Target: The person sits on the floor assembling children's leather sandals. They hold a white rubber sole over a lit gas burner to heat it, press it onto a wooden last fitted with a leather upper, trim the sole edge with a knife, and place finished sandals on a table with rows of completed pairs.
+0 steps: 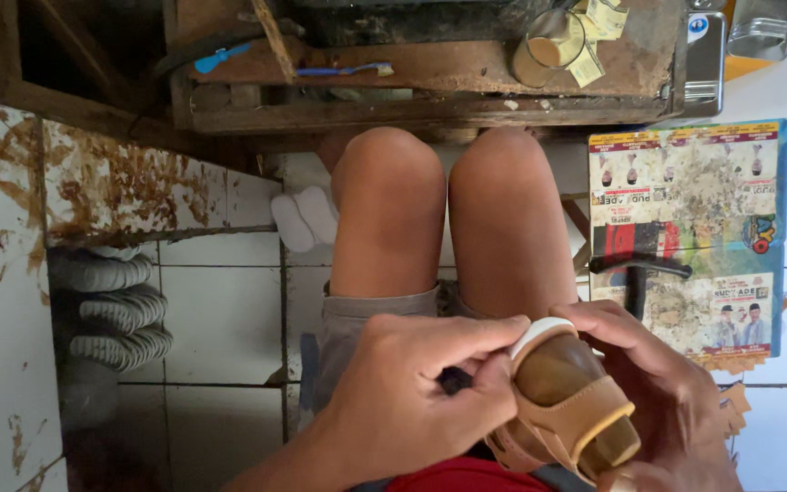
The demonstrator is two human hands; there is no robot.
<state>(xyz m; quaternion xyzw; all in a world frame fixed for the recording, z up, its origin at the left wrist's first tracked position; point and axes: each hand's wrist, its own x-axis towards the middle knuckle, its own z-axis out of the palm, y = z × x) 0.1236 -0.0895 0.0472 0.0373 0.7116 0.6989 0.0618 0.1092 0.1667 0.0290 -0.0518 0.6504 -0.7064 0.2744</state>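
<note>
A small tan sandal upper on a brown wooden last rests over my lap, low in the head view. My right hand cups it from the right and underneath. My left hand grips its left side, with thumb and forefinger pinching a white strip along the top edge of the sandal. My bare knees are just beyond the hands.
A black hammer lies on a stained printed sheet on the floor at right. Several grey shoe soles are stacked at left. A worn wooden bench ahead carries a glass cup and a toothbrush.
</note>
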